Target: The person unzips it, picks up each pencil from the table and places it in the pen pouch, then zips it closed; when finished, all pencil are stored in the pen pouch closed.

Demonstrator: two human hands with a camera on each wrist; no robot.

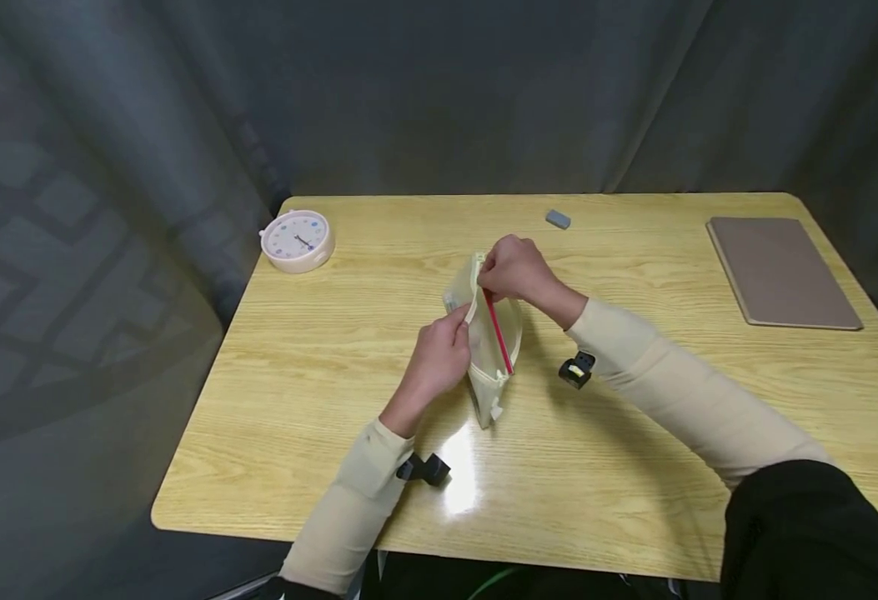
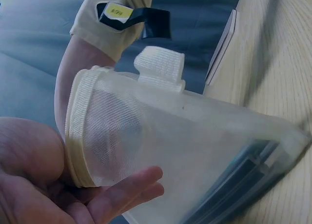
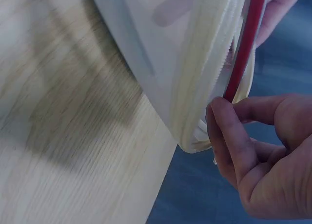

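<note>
A cream, see-through zip pouch [image 1: 487, 396] stands with its mouth parted at the middle of the table. My left hand [image 1: 440, 354] grips the near side of its rim, thumb on top; in the left wrist view its fingers [image 2: 139, 185] reach along the pouch's side. At the far end of the mouth my right hand [image 1: 515, 268] pinches a long thin red stick [image 1: 499, 335] by one end. The red stick lies along the opening, its other end near the zip's near corner. Dark slender things [image 2: 234, 180] show through the pouch's bottom.
A round pinkish-white clock [image 1: 298, 240] lies at the table's back left. A small grey-blue block [image 1: 558, 219] sits near the back edge, and a taupe notebook [image 1: 784, 271] at the right. Grey curtains [image 1: 446, 100] hang behind the wooden table [image 1: 296, 417].
</note>
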